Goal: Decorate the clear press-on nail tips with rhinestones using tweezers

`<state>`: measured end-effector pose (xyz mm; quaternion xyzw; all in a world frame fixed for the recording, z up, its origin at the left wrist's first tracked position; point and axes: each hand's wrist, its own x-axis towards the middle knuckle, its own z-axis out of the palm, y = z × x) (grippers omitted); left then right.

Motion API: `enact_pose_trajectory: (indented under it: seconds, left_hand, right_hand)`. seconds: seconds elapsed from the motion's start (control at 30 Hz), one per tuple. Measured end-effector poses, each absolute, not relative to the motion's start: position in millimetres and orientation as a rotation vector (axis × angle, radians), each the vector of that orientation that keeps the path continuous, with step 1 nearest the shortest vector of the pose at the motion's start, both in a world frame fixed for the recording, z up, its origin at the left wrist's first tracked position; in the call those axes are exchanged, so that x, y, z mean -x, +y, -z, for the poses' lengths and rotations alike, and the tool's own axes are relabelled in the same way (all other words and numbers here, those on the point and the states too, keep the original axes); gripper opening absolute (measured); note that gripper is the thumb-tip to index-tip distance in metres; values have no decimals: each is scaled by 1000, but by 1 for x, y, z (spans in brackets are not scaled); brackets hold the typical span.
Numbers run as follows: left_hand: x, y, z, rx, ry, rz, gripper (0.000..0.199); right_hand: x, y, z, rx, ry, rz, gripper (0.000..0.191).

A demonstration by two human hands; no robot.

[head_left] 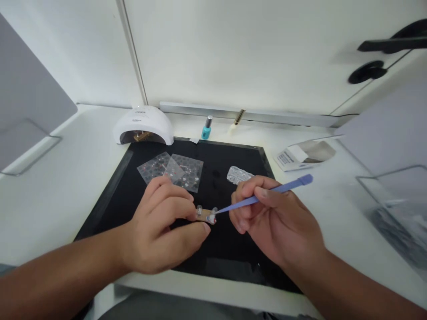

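My left hand point(167, 222) pinches a small tan nail display stick point(203, 215) between thumb and fingers, above a black mat. Clear, glossy pieces that look like false nail tips stand on it, and its right end carries a white, blue and red decoration point(211, 219). Slim purple tweezers point(267, 194) lie between the thumb and fingers of my right hand point(270, 213), which is closed around them. Their pointed tip meets or nearly meets the decorated end; contact is too small to tell. Two clear sticker sheets point(189, 171) overlap on the mat beyond my left hand.
Behind the black mat point(233, 155) stand a white nail lamp point(144, 122), a turquoise polish bottle point(206, 129) and a gold-capped brush point(239, 118). A silvery clear sheet point(238, 174) lies by my right hand. An opened white box point(304, 154) sits at the right.
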<state>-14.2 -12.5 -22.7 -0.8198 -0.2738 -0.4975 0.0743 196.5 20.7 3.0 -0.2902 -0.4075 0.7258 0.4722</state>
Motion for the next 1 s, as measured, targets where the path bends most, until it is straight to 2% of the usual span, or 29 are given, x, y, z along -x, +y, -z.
enact_pose_trajectory:
  seconds: [0.17, 0.6, 0.8, 1.0]
  left_hand:
    - [11, -14, 18, 2395, -773, 1474, 11]
    - [11, -16, 19, 2532, -870, 1468, 19]
    - [18, -14, 13, 2643, -830, 1485, 9]
    - [21, -14, 14, 2621, -809, 1550, 17]
  right_hand:
    - [-195, 8, 6, 654, -1009, -1744, 13]
    - [-201, 15, 16, 445, -1147, -1652, 16]
    - [-209, 16, 12, 367, -1436, -1458, 20]
    - [-218, 9, 13, 275, -1703, -1293, 23]
